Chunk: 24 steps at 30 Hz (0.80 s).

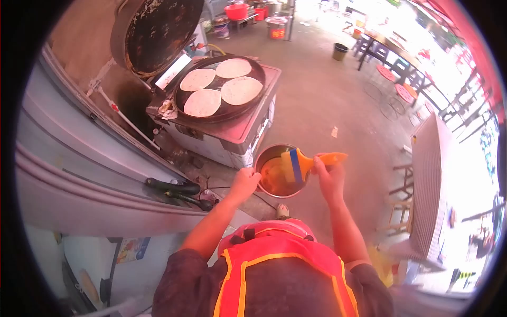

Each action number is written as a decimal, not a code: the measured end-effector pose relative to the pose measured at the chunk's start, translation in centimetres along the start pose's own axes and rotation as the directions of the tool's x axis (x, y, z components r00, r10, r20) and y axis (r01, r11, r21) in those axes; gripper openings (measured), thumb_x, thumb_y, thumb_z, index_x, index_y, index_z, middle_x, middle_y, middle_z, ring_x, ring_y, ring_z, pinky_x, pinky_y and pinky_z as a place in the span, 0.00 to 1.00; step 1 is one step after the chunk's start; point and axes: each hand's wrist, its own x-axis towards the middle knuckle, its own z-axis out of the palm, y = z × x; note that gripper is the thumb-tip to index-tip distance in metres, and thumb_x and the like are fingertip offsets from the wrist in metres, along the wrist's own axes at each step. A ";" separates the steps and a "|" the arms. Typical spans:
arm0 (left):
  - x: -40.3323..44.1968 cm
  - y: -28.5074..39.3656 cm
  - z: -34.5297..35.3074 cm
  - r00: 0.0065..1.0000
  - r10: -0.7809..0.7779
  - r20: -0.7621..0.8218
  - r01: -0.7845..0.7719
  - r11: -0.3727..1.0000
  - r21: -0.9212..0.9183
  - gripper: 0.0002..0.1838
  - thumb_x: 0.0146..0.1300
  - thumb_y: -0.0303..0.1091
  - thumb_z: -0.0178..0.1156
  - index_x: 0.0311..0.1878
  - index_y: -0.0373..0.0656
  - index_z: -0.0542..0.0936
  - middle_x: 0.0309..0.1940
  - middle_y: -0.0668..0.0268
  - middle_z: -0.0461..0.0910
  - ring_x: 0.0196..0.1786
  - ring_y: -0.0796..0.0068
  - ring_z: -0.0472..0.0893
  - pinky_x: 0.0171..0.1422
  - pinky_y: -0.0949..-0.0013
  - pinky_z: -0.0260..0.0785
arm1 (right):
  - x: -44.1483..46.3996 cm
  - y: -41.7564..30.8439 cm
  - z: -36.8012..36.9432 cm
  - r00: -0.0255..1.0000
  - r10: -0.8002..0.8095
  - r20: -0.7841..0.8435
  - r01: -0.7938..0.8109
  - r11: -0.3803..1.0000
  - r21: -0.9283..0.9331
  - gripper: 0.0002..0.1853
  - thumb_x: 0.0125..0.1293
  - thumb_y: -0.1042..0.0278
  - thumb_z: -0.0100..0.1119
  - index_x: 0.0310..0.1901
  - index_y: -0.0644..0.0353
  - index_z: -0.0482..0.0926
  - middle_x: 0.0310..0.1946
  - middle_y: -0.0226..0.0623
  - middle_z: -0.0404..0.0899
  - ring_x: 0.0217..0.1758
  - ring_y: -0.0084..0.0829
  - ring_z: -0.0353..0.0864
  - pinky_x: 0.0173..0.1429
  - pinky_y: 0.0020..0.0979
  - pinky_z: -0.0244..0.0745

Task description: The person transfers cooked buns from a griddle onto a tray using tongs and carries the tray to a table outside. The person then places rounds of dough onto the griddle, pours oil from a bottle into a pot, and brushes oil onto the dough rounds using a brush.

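My left hand (244, 185) is closed on the rim of a round metal bowl (278, 195) with amber, oil-like liquid (270, 177) in it. My right hand (330, 180) grips the yellow handle of a wide brush (297, 165) with a blue band. Its pale bristles are over the bowl; whether they touch the liquid I cannot tell. Beyond the bowl, several flat round dough pieces (242, 91) lie on a dark round griddle (244, 110). The griddle's heavy lid (163, 31) stands raised at its back left.
The griddle is set in a metal-sided stand (206, 146) at front left. Dark green vegetables (177, 187) lie on a ledge by my left arm. Tables (393, 47) and stools (405, 93) stand far right; a black bucket (339, 51) is on the floor.
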 end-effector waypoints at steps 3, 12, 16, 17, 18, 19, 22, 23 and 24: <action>5.7 2.2 -0.1 0.989 -0.051 -0.142 0.051 0.999 -0.005 0.11 0.55 0.30 0.53 0.25 0.29 0.75 0.17 0.62 0.76 0.21 0.73 0.79 0.26 0.68 0.75 | 9.6 0.7 1.4 0.992 0.045 0.121 -0.059 0.991 0.116 0.12 0.65 0.65 0.56 0.40 0.67 0.76 0.25 0.35 0.78 0.27 0.22 0.77 0.35 0.24 0.74; 23.5 2.6 -3.8 0.919 -0.159 -0.361 0.100 0.979 -0.176 0.10 0.55 0.30 0.53 0.25 0.31 0.75 0.17 0.64 0.74 0.20 0.78 0.74 0.22 0.71 0.67 | 32.0 8.2 10.2 0.869 0.272 0.415 -0.456 0.766 0.453 0.11 0.65 0.66 0.56 0.42 0.66 0.75 0.31 0.35 0.78 0.30 0.25 0.78 0.37 0.24 0.76; 30.7 -1.4 -6.3 0.859 -0.176 -0.481 0.111 0.981 -0.161 0.10 0.56 0.29 0.52 0.26 0.30 0.75 0.18 0.65 0.74 0.20 0.78 0.73 0.23 0.71 0.69 | 40.5 11.3 15.6 0.797 0.271 0.540 -0.517 0.768 0.377 0.10 0.65 0.67 0.55 0.42 0.66 0.74 0.31 0.36 0.78 0.31 0.25 0.78 0.38 0.25 0.76; 32.0 -2.5 -6.7 0.834 -0.195 -0.516 0.140 0.979 -0.145 0.10 0.56 0.29 0.52 0.26 0.30 0.75 0.18 0.65 0.74 0.20 0.78 0.73 0.24 0.71 0.69 | 42.6 11.6 16.9 0.788 0.268 0.554 -0.535 0.744 0.400 0.10 0.65 0.68 0.55 0.42 0.66 0.74 0.32 0.36 0.78 0.31 0.26 0.78 0.38 0.25 0.76; 32.6 -1.4 -6.7 0.807 -0.248 -0.535 0.095 0.950 -0.297 0.10 0.56 0.29 0.53 0.24 0.31 0.74 0.18 0.65 0.73 0.20 0.79 0.72 0.24 0.70 0.69 | 44.2 11.8 18.0 0.774 0.274 0.571 -0.561 0.715 0.417 0.10 0.65 0.68 0.55 0.42 0.67 0.74 0.32 0.36 0.78 0.31 0.26 0.78 0.38 0.25 0.76; 33.3 -1.5 -7.0 0.773 -0.275 -0.572 0.087 0.939 -0.334 0.09 0.56 0.29 0.53 0.24 0.31 0.74 0.18 0.64 0.73 0.20 0.79 0.72 0.24 0.70 0.69 | 46.0 11.8 19.3 0.766 0.272 0.583 -0.581 0.682 0.445 0.10 0.65 0.68 0.55 0.42 0.67 0.74 0.32 0.36 0.78 0.31 0.26 0.79 0.37 0.25 0.76; 33.7 -1.0 -8.3 0.649 -0.381 -0.658 0.152 0.913 -0.379 0.08 0.56 0.28 0.52 0.25 0.32 0.74 0.20 0.65 0.74 0.21 0.79 0.74 0.25 0.71 0.70 | 51.9 11.1 22.4 0.792 0.169 0.586 -0.524 0.681 0.512 0.13 0.65 0.64 0.55 0.42 0.68 0.75 0.30 0.37 0.78 0.30 0.26 0.78 0.36 0.24 0.75; 33.1 0.0 -8.6 0.601 -0.399 -0.693 0.151 0.908 -0.392 0.08 0.56 0.27 0.52 0.26 0.32 0.74 0.20 0.65 0.74 0.22 0.79 0.74 0.25 0.71 0.70 | 53.5 11.7 23.4 0.794 0.181 0.580 -0.512 0.713 0.478 0.13 0.65 0.64 0.55 0.41 0.68 0.75 0.31 0.37 0.78 0.30 0.26 0.78 0.36 0.24 0.75; 32.7 1.1 -9.0 0.548 -0.414 -0.726 0.148 0.903 -0.404 0.08 0.57 0.27 0.52 0.26 0.32 0.75 0.21 0.65 0.74 0.22 0.79 0.75 0.26 0.72 0.70 | 55.2 12.9 24.5 0.796 0.190 0.575 -0.499 0.745 0.444 0.13 0.65 0.65 0.55 0.41 0.68 0.75 0.31 0.37 0.78 0.30 0.25 0.78 0.36 0.24 0.75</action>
